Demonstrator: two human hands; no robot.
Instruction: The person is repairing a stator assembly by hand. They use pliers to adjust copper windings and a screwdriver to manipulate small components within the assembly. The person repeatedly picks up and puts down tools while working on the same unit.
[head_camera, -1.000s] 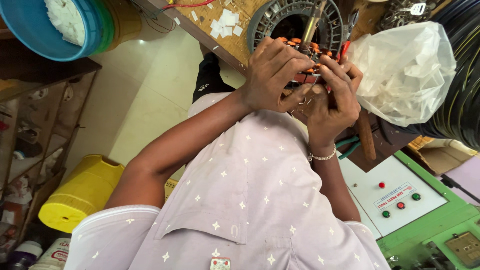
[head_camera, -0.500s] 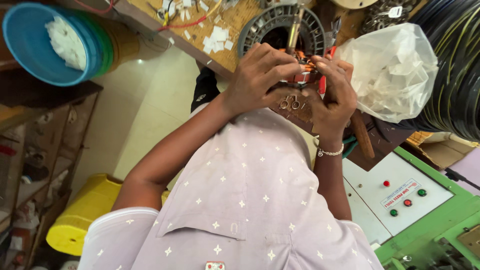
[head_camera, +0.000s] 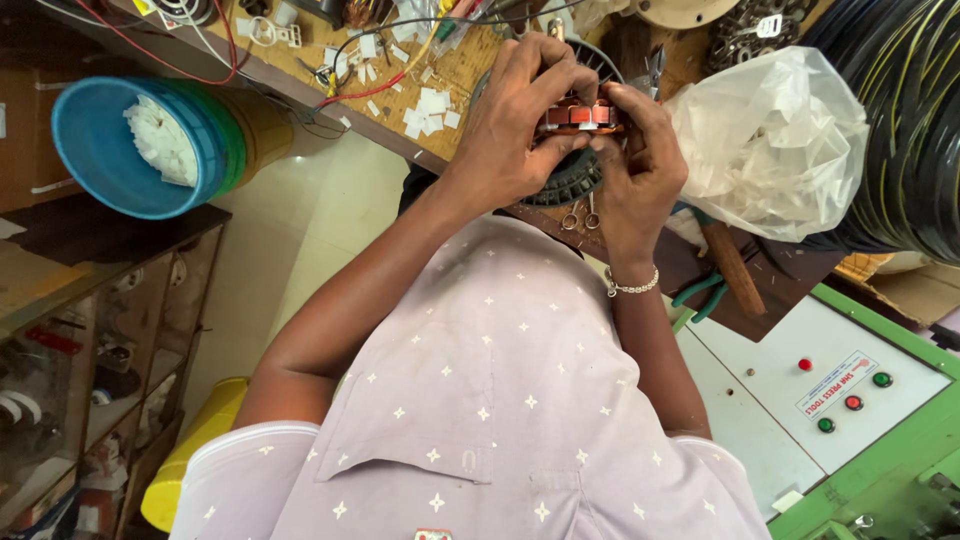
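Both my hands grip a round black motor stator (head_camera: 572, 178) with copper-orange windings (head_camera: 580, 116) over a wooden bench (head_camera: 470, 75). My left hand (head_camera: 515, 120) wraps over its top and left side, fingers curled on the windings. My right hand (head_camera: 640, 165), with a beaded bracelet at the wrist, presses on the right side, thumb against the coil. Small scissors (head_camera: 580, 215) lie just below the stator. Much of the stator is hidden by my fingers.
A crumpled clear plastic bag (head_camera: 770, 150) lies right of my hands, beside a coil of black cable (head_camera: 910, 120). Stacked blue and green bowls (head_camera: 140, 150) hold white scraps at left. White paper bits (head_camera: 425, 105) and wires litter the bench. A green-and-white button panel (head_camera: 830, 390) sits lower right.
Both hands stay clamped on the stator, with fingers shifted slightly over the windings. The view has tilted, so the blue bowls and the bench show more fully.
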